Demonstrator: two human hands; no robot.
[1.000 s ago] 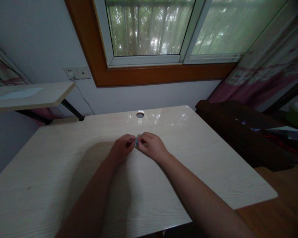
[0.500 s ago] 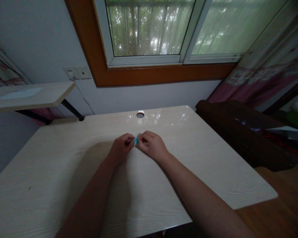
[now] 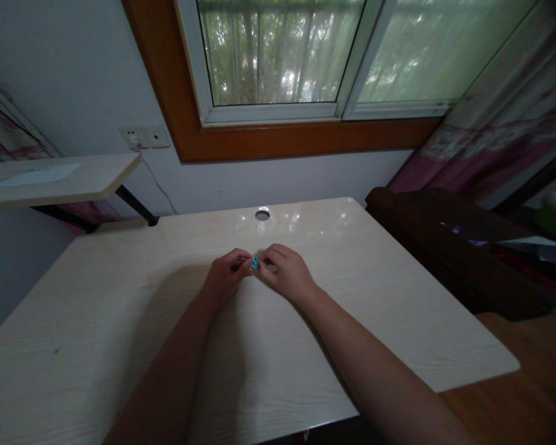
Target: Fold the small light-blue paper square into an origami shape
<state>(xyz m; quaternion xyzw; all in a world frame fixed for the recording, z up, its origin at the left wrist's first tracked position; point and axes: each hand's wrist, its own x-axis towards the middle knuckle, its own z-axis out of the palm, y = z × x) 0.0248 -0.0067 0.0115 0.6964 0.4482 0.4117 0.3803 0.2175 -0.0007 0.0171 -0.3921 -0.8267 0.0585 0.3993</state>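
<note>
Between my fingertips is a small turquoise piece [image 3: 256, 262], folded or crumpled in look; its exact kind is too small to make out. My left hand [image 3: 229, 272] pinches it from the left with thumb and forefinger. From the right, my right hand [image 3: 285, 270] pinches the other side, its fingers curled. Both hands are just above or resting on the pale wood-grain table [image 3: 380, 321], and the fingertips hide much of the piece.
A round cable hole [image 3: 262, 215] is near the table's back edge. At the left a raised shelf [image 3: 65, 179] on black legs carries a sheet of paper. Dark wooden furniture [image 3: 426, 247] stands right of the table. Behind are a window and a wall socket [image 3: 143, 136].
The turquoise piece looks more compact and less of it shows between the fingers. My hands have stayed nearly in place, with slight finger movement.
</note>
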